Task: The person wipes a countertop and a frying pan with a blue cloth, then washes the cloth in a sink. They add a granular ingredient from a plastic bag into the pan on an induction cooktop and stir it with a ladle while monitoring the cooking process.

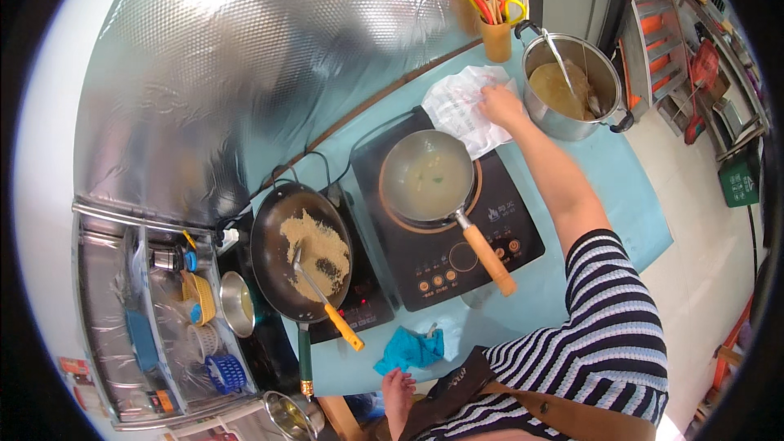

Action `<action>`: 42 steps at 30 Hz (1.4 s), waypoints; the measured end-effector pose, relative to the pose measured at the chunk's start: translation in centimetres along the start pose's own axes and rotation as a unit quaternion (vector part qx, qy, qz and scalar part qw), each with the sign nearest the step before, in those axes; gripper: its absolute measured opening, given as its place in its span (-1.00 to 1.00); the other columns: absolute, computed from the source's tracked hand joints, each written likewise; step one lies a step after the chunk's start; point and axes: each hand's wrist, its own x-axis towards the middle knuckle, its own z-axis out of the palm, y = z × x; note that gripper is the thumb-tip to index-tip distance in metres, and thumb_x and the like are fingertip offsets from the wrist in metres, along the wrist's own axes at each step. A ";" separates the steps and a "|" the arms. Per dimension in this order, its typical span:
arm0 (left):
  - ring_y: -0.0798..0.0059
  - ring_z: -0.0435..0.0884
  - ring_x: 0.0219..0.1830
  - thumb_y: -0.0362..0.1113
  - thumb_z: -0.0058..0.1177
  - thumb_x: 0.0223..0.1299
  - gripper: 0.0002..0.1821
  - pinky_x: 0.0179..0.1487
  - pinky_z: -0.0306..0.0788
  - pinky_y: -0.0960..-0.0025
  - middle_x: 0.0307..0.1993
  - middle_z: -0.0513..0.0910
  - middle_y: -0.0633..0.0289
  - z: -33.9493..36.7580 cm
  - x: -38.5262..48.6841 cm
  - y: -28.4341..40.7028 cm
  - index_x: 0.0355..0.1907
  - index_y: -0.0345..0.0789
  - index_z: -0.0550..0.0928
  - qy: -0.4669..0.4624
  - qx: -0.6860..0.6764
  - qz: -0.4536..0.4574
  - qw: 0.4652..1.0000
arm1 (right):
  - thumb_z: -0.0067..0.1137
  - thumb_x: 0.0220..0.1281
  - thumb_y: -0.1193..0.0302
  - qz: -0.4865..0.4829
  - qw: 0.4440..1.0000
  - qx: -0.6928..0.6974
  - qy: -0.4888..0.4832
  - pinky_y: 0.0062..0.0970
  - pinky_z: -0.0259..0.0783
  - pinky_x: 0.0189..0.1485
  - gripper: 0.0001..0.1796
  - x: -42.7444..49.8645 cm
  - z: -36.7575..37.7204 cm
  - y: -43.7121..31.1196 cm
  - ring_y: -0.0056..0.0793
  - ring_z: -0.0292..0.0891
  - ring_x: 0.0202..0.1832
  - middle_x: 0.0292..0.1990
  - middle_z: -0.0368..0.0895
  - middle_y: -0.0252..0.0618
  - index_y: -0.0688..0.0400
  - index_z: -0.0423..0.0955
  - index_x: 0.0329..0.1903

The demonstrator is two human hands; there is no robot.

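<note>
My right hand reaches onto a white plastic bag lying between the hob and the pot; whether its fingers grip the bag is unclear. My left hand is at the counter's front edge, close to a blue cloth, its fingers partly curled. A saucepan with a wooden handle, holding cloudy liquid with small bits, sits on the black induction hob. Left of it, a dark frying pan on a second hob holds pale brown crumbs and a yellow-handled turner.
A tall steel pot with brownish liquid and a ladle stands at the right. Behind it is a cup of scissors and sticks. At the left are a steel bowl and a rack with baskets. Foil lines the wall.
</note>
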 end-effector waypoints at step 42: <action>0.36 0.58 -0.28 -0.19 0.03 0.30 -0.59 -0.32 0.47 0.37 -0.21 0.56 0.15 4.8 0.8 1.2 0.11 -0.29 0.34 -0.032 0.094 -0.010 0.995 | 0.09 0.12 0.29 0.094 0.983 -0.032 0.155 -0.23 0.44 -0.08 -0.79 -3.0 -17.0 11.7 -0.14 0.52 -0.10 -0.18 0.58 -0.14 0.06 0.53 -0.20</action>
